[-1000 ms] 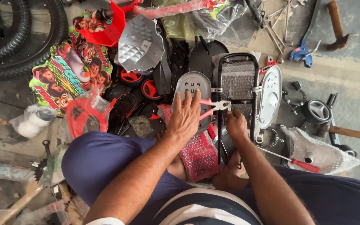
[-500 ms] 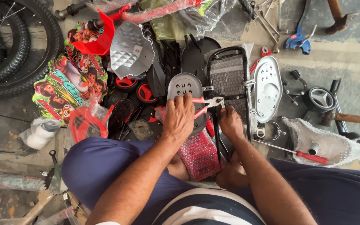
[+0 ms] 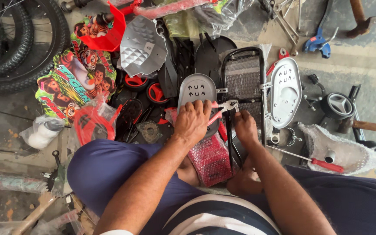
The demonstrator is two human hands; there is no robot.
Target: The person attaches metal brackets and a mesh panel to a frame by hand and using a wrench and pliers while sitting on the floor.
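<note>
Left hand closes around red-handled pliers, handles mostly hidden. Right hand pinches one black rack; fingertips obscured. Two grey plates lie alongside.

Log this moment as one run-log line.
left hand: grips red-handled pliers | right hand: on black rack frame | grey plate beside

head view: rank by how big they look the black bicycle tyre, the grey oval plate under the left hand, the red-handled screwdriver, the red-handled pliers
1. Black bicycle tyre, though partly cut off.
2. Grey oval plate.
3. Red-handled screwdriver.
4. Red-handled pliers, though the left hand hides much of them, so places 3 and 4 are unsure.
</note>
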